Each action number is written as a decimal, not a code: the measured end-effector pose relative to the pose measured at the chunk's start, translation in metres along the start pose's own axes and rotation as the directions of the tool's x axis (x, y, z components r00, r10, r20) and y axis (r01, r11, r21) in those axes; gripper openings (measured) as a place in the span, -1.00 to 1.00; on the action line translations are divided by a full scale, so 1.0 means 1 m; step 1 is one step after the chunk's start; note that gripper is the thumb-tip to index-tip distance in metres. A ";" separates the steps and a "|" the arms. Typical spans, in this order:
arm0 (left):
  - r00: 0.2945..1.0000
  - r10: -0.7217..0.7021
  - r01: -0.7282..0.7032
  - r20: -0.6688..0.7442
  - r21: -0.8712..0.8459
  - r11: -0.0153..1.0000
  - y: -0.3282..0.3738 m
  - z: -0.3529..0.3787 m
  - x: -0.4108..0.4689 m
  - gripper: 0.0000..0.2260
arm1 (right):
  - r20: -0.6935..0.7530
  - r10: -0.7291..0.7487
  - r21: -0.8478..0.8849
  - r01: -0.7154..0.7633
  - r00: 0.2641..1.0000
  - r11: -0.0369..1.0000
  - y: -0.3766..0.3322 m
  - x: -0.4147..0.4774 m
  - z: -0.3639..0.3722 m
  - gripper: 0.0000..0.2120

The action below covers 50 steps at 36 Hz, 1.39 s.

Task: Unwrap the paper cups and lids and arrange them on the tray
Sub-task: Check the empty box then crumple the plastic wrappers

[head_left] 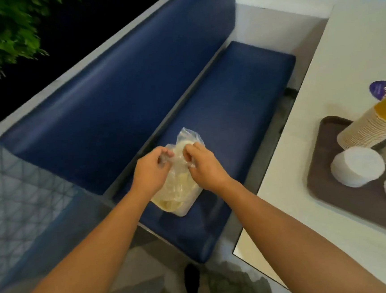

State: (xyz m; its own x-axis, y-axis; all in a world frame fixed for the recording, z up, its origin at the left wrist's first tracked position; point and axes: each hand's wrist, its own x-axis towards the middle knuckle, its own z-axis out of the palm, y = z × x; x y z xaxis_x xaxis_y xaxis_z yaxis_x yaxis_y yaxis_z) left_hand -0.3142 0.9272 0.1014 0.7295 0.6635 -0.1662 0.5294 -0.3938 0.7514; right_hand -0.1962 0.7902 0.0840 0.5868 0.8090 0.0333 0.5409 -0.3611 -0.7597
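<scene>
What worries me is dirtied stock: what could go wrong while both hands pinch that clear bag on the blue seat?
1. The left hand and right hand pinch the clear plastic bag of pale round pieces near its top. If it tears suddenly, pieces may scatter over the blue cushioned bench seat or onto the floor.
2. On the brown tray, the tall paper-cup stack leans. It might topple onto the white lid stack.

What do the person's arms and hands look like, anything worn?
Nothing worn shows. Left hand and right hand are bare: no gloves, no rings visible. Left forearm and right forearm are bare to the frame edge: no sleeves, watch or bands.
</scene>
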 end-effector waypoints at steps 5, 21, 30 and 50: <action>0.994 -0.091 0.082 0.061 0.136 0.987 -0.060 0.022 0.031 -0.81 | 0.262 0.037 -0.205 0.018 0.964 0.979 0.041 0.040 0.051 -0.85; 0.721 -0.204 -0.387 0.662 0.629 0.674 -0.131 0.095 0.085 -0.43 | 0.496 0.475 -0.781 0.135 0.727 0.609 0.089 0.103 0.118 -0.57; 0.883 -0.165 -0.166 0.439 0.622 0.765 -0.090 0.071 0.072 -0.65 | 0.468 0.405 -0.611 -0.043 0.786 0.790 0.069 0.092 0.092 -0.63; 0.829 0.412 -0.489 0.378 0.134 0.862 0.111 0.130 -0.106 -0.37 | -0.339 0.264 -0.198 -0.343 0.903 0.918 0.065 -0.225 -0.126 -0.50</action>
State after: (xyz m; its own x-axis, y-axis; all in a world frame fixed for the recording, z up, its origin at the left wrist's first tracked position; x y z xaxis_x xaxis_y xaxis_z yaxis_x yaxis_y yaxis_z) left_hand -0.2762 0.7303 0.1196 0.9866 0.1477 -0.0694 0.1574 -0.7493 0.6432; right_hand -0.2171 0.5263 0.1088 0.8768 0.4784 0.0495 0.4150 -0.7006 -0.5804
